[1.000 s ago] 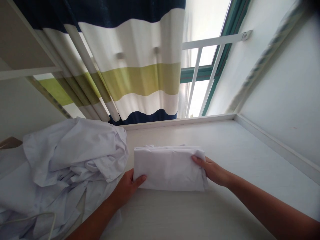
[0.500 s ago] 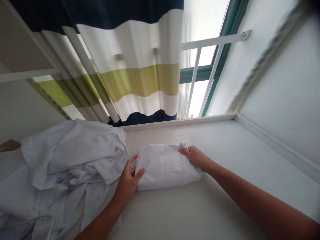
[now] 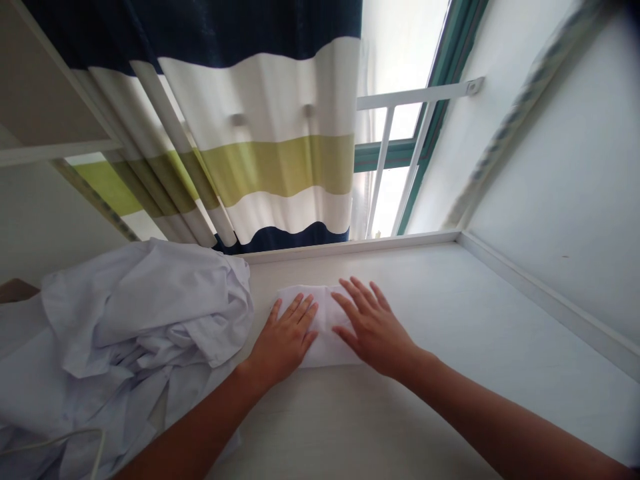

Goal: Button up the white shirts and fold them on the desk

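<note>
Leftmost, a crumpled white cloth heap (image 3: 150,320) runs out of sight across the flat white surface (image 3: 450,300). Beside it the left hand (image 3: 285,343), fingers slightly spread, lies on a folded white cloth (image 3: 325,343) short of the back edge; the right hand (image 3: 375,333), fingers spread wider, hides its right end, seemingly touching it.

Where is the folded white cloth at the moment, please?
In the head view, the folded white cloth lies below centre on the white surface, beneath the left hand and right hand, right of the rumpled white fabric.
</note>
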Tool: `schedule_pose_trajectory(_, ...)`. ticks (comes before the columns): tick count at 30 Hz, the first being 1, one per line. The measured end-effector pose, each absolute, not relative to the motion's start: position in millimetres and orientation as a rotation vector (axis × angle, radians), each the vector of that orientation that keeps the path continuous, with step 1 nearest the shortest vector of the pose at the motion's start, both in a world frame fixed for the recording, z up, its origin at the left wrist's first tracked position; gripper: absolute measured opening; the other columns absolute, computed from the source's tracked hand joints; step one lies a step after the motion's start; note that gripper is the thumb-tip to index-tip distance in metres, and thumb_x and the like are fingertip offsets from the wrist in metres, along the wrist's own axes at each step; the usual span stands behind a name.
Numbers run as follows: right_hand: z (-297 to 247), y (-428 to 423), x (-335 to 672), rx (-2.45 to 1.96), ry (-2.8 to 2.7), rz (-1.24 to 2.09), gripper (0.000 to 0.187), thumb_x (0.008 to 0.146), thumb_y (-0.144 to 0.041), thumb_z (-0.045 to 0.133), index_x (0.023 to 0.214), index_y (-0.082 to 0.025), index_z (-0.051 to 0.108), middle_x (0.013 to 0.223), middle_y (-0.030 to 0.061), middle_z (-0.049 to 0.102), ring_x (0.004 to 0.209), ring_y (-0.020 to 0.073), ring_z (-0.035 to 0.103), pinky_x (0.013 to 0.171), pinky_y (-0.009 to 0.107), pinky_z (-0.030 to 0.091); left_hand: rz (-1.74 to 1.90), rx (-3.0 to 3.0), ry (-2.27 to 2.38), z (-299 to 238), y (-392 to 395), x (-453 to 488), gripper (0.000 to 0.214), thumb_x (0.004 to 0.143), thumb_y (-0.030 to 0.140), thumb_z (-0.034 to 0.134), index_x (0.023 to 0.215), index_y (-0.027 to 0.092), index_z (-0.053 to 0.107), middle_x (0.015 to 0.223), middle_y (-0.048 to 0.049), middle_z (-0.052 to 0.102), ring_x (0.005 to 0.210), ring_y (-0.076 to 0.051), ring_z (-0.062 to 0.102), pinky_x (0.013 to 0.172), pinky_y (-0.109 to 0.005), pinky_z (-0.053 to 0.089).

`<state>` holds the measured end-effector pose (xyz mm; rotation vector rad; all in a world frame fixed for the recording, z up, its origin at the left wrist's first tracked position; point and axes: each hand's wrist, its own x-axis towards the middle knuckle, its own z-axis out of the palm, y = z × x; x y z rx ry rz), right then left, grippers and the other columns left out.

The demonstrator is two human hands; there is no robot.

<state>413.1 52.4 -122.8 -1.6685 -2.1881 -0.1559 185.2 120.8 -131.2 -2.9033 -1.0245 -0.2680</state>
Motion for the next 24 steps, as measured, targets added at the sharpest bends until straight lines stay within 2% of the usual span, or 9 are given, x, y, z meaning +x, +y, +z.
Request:
schedule_pose_trajectory(2,-133,52,406,-1.634,-2.334,-0.086,0.070,0.101,-0.058,0.037,0.156,-0.016,0.033,0.166,0.0169,0.020,0.154,0.0372,0.011,0.122,0.061,0.010,-0.217,-2.889,-1.114,-141,128,186,0.056,0.104,0.040,0.038,0.155,0.020,0.035,0.163,-0.0112,0.031,0.152,-0.029,0.025,0.121,-0.059,0.016)
schedule_pose_trajectory(6,-159,62,414,-1.793,-2.334,0.096,0.090,0.093,-0.075,0.033,0.158,-0.014,0.031,0.166,0.0216,0.017,0.153,0.0421,0.008,0.120,0.064,0.013,-0.106,-2.857,-1.287,-153,134,180,0.064,0.102,0.051,0.036,0.158,0.022,0.031,0.166,-0.0119,0.021,0.154,-0.032,0.017,0.120,-0.059,0.021)
schedule_pose_trajectory(10,-174,69,429,-1.804,-2.312,0.261,0.093,0.090,-0.080,0.030,0.160,-0.018,0.027,0.167,0.0175,0.014,0.154,0.0384,0.008,0.121,0.059,0.018,-0.040,-2.851,-1.384,-159,134,178,0.067,0.101,0.056,0.034,0.159,0.023,0.027,0.167,-0.0102,0.016,0.155,-0.033,0.011,0.122,-0.058,0.020)
schedule_pose_trajectory(15,-180,69,430,-1.780,-2.295,0.329,0.094,0.090,-0.080,0.032,0.160,-0.018,0.028,0.167,0.0169,0.012,0.155,0.0372,0.004,0.122,0.059,0.015,-0.147,-2.907,-1.415,-167,136,177,0.067,0.100,0.057,0.037,0.159,0.026,0.030,0.167,-0.0090,0.020,0.155,-0.033,0.015,0.122,-0.059,0.018)
schedule_pose_trajectory(17,-177,67,429,-1.775,-2.286,0.353,0.093,0.090,-0.080,0.033,0.160,-0.018,0.028,0.167,0.0163,0.013,0.155,0.0364,0.003,0.122,0.058,0.015,-0.267,-2.946,-1.444,-168,137,176,0.066,0.099,0.057,0.039,0.157,0.024,0.034,0.166,-0.0105,0.023,0.155,-0.032,0.016,0.123,-0.058,0.019)
schedule_pose_trajectory(20,-170,65,431,-1.756,-2.194,0.340,0.088,0.090,-0.078,0.039,0.159,-0.025,0.029,0.168,0.0111,0.013,0.155,0.0337,0.004,0.123,0.058,0.014,-0.681,-2.858,-1.611,-163,138,170,0.068,0.095,0.053,0.051,0.152,0.017,0.041,0.165,-0.0158,0.026,0.153,-0.033,0.020,0.122,-0.054,0.024)
schedule_pose_trajectory(22,-164,67,437,-1.781,-2.013,0.312,0.088,0.089,-0.077,0.043,0.160,-0.027,0.025,0.169,0.0083,0.012,0.156,0.0318,0.006,0.123,0.057,0.015,-0.998,-2.740,-1.776,-158,140,165,0.076,0.089,0.051,0.061,0.152,0.015,0.039,0.160,-0.0191,0.034,0.149,-0.034,0.031,0.118,-0.052,0.034)
schedule_pose_trajectory(24,-160,73,447,-1.834,-1.812,0.360,0.092,0.088,-0.076,0.047,0.160,-0.025,0.021,0.168,0.0098,0.016,0.155,0.0315,0.013,0.123,0.056,0.019,-1.217,-2.719,-1.963,-153,146,160,0.086,0.084,0.049,0.069,0.154,0.015,0.034,0.151,-0.0202,0.045,0.137,-0.033,0.048,0.108,-0.048,0.046)
